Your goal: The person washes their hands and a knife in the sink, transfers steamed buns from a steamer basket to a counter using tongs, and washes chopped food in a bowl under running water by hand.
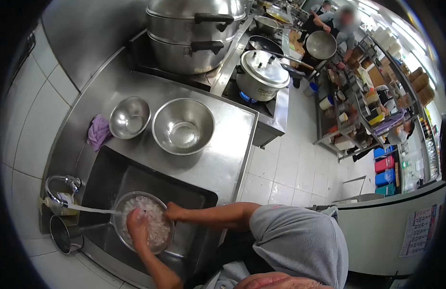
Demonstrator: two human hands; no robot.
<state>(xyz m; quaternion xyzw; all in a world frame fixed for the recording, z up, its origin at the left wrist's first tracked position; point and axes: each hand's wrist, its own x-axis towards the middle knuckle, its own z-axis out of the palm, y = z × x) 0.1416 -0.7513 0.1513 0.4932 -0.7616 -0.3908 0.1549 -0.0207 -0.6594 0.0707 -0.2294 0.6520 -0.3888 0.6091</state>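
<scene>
A round metal bowl point(171, 237) stands in the sink, filled with pale, pinkish-white, translucent pieces point(158, 226) in water; their exact kind is unclear. My left hand point(137, 229) reaches down into these pieces, its fingertips hidden among them. At the bowl's near-side rim, my right hand point(174, 212) is closed around the edge. A stream of water point(95, 209) runs from the curved tap point(54, 185) into the bowl beside my left hand.
Two metal bowls point(183, 126) and a purple cloth point(98, 132) rest on the steel counter beside the sink point(107, 166). A small metal pot point(64, 235) is near the tap. A lidded pot point(264, 74) sits over a blue flame. A co-worker point(341, 26) holds a wok farther off.
</scene>
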